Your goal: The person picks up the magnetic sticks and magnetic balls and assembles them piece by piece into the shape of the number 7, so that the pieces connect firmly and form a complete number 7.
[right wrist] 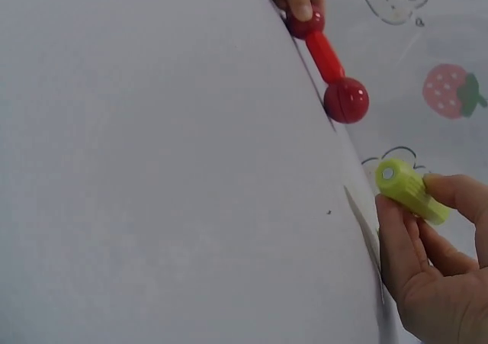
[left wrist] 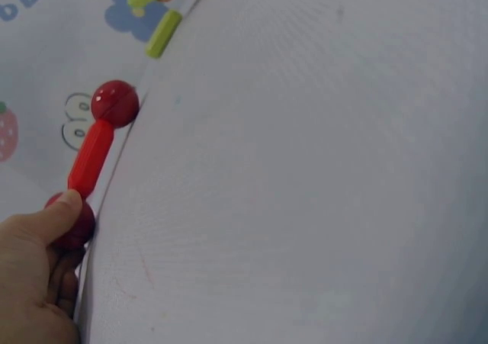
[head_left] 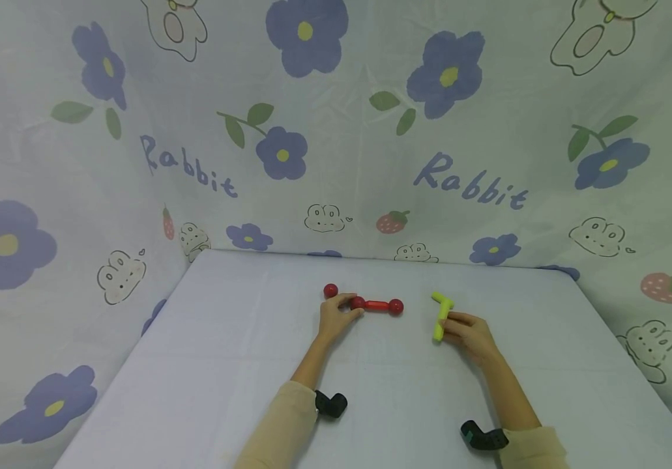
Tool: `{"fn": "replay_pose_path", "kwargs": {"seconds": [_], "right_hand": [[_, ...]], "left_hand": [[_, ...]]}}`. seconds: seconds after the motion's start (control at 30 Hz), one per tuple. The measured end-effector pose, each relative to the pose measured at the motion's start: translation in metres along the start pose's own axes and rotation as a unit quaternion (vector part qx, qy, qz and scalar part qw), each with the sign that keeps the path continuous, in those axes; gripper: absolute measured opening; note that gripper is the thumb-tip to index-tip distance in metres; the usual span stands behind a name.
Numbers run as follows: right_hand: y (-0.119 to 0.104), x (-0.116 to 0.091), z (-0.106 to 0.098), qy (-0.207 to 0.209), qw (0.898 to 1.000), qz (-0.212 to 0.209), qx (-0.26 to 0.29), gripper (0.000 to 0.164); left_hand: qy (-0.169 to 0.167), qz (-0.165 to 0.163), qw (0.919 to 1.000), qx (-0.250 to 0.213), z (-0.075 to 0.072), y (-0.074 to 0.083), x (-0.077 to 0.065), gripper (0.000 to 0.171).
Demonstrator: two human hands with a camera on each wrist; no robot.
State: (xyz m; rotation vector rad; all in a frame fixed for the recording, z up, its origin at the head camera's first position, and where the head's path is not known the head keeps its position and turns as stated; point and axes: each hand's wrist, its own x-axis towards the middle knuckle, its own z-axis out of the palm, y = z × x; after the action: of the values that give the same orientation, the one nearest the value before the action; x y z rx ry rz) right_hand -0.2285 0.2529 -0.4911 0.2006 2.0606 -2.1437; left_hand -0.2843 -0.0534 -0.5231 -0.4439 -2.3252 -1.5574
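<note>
My left hand (head_left: 337, 320) pinches a red ball (head_left: 358, 303) between thumb and fingers. From that ball a red rod (head_left: 377, 305) runs right to a second red ball (head_left: 396, 307), so the three form a dumbbell shape. A third red ball (head_left: 330, 290) sits just beyond the left hand. On the right, my right hand (head_left: 472, 335) grips a yellow-green rod (head_left: 441, 324) between thumb and fingers; its end shows a small silver disc in the right wrist view. Another yellow-green rod (head_left: 439, 298) lies at the far end of the held one; whether they touch, I cannot tell.
A white-covered table (head_left: 224, 391) extends under both hands. Behind it and at the sides hangs a cloth (head_left: 359, 163) printed with flowers and rabbits. A black wrist camera (head_left: 332, 405) is on the left wrist, and another black camera (head_left: 482, 436) on the right.
</note>
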Motion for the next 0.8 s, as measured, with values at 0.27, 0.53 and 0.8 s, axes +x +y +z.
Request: {"fn": "replay_pose_path", "kwargs": {"seconds": [0.27, 0.53, 0.8], "right_hand": [[0.004, -0.001, 0.011, -0.002, 1.0, 0.011, -0.005, 0.061], [0.005, -0.004, 0.021, -0.006, 1.0, 0.003, 0.006, 0.06], [0.002, -0.007, 0.032, 0.003, 1.0, 0.008, 0.017, 0.06]], "left_hand": [[-0.001, -0.01, 0.9999, -0.003, 0.0, 0.0, 0.0, 0.036], [-0.001, -0.008, 1.0, 0.002, 0.0, 0.0, 0.0, 0.036], [0.004, -0.011, 0.9999, 0.006, 0.001, -0.001, 0.0, 0.035]]}}
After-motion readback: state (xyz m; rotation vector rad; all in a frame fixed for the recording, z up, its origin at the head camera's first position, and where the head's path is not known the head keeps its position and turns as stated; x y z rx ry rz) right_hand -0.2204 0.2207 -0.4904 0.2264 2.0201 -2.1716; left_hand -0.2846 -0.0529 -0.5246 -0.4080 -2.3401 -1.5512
